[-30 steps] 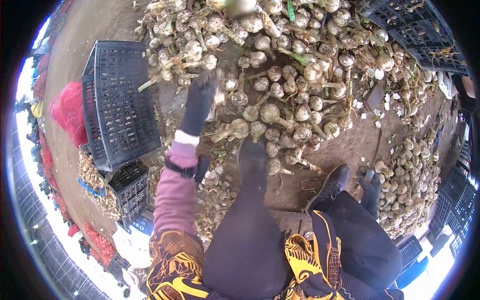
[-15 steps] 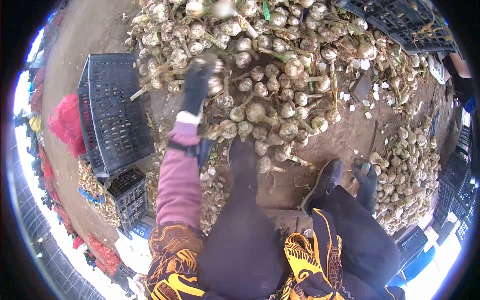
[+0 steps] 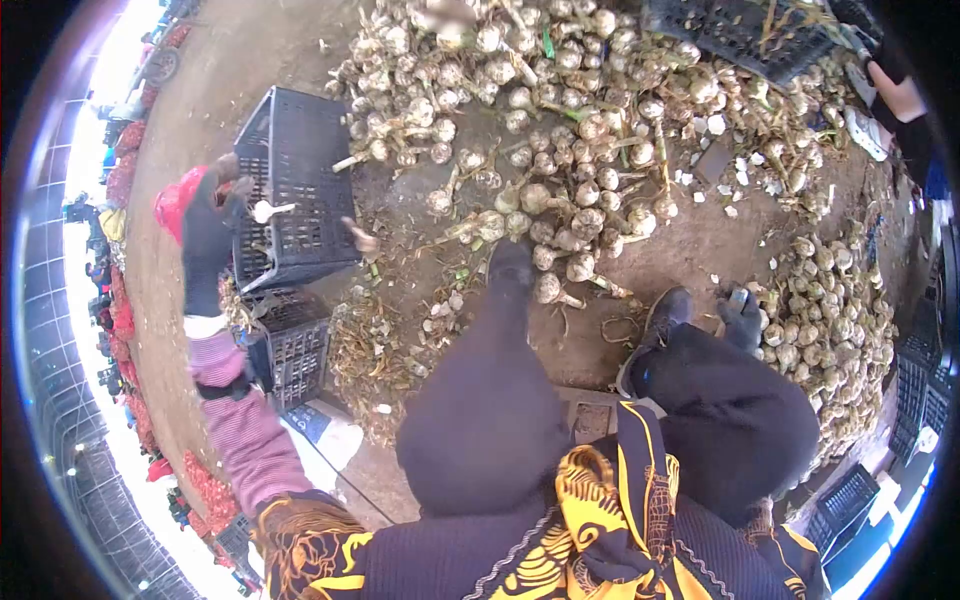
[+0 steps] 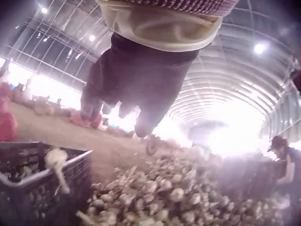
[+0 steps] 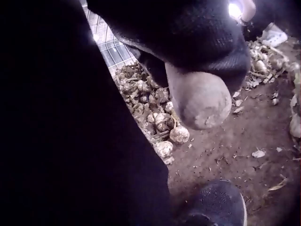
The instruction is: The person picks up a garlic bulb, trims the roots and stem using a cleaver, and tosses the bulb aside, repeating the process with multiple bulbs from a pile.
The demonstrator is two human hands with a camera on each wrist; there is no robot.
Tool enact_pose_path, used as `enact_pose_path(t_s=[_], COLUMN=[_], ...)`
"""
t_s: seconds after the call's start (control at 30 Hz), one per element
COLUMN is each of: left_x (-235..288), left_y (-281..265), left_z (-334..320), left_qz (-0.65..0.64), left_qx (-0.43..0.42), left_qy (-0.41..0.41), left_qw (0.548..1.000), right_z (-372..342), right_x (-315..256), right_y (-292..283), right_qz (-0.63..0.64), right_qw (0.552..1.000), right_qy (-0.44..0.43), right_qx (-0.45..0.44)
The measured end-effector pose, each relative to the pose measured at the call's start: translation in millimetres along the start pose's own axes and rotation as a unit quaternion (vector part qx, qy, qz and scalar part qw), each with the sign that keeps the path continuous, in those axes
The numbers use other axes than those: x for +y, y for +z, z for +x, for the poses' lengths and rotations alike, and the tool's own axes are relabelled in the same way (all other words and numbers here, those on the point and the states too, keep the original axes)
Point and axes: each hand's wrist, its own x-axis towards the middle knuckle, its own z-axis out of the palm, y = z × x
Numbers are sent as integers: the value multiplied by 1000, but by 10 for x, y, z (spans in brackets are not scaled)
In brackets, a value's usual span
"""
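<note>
In the head view, the dark-gloved left hand (image 3: 210, 235) is beside the left edge of a black crate (image 3: 300, 190). A garlic bulb (image 3: 264, 211) with a short stem shows against that crate, apart from the fingers. The left wrist view shows the fingers of the left hand (image 4: 138, 82) hanging loose and holding nothing, with the bulb (image 4: 56, 159) at the crate rim (image 4: 75, 159). By the right knee is the gloved right hand (image 3: 740, 318). Close under the right hand (image 5: 207, 42) shows a rounded pale thing (image 5: 204, 101), bulb or gloved fingertip, I cannot tell.
Loose garlic (image 3: 560, 150) is spread over the ground ahead, with another heap (image 3: 825, 310) at the right. A lower crate (image 3: 300, 345) and a red bag (image 3: 178, 200) are by the upright crate. Another person's arm (image 3: 900, 95) shows at upper right.
The left hand has moved left from the near garlic to the crate's far side. The garlic bulb now shows beside it against the crate. The right hand stays by the knee.
</note>
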Motion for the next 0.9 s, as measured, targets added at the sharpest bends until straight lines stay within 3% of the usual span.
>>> enact_pose_path(t_s=[0.07, 0.13, 0.17, 0.3, 0.43, 0.57, 0.6, 0.63, 0.7, 0.73, 0.77, 0.83, 0.87, 0.9], left_x=[356, 1071, 1541, 2190, 2700, 3239, 3374, 3481, 3599, 3306, 3046, 2220, 1901, 1609], left_y=[-503, -1101, -1366, -1961, -2228, -2109, -1959, -1810, -1122, -747, -333, 615, 1050, 1459], left_z=[31, -42, -90, -433, -491, -103, 57, 198, 415, 681, 754, 1143, 1106, 1008], left_qz=[-136, -21, 155, 197, 177, 77, 43, 35, 124, 52, -2, -119, 101, 316], left_qx=[-64, -70, -41, -52, -124, -248, -282, -289, -131, -153, -75, -82, -69, -52], left_qy=[11, 57, 96, 169, 196, 211, 235, 322, 626, 582, 527, 410, 402, 374], left_qw=[989, 996, 982, 964, 957, 942, 929, 901, 758, 797, 847, 900, 908, 870], right_z=[-239, -530, -705, -1326, -1681, -1792, -1823, -1814, -1794, -1679, -1631, -1580, -1569, -1561], right_x=[-60, -63, -18, 164, 445, 841, 807, 681, 501, 712, 780, 836, 844, 848], right_y=[-108, -244, -331, -631, -754, -726, -709, -659, -584, -619, -632, -688, -697, -696], right_qz=[29, 58, 73, 125, 188, 142, 61, 73, 88, 185, 191, 150, 120, 96], right_qw=[1000, 998, 997, 991, 980, 989, 998, 997, 995, 982, 981, 988, 992, 994], right_qy=[-1, 2, 7, 26, 51, 9, -8, 3, 33, -24, -14, 22, 31, 42], right_qx=[10, 15, 22, 36, 25, 30, 27, 35, 44, -13, -11, 21, 35, 43])
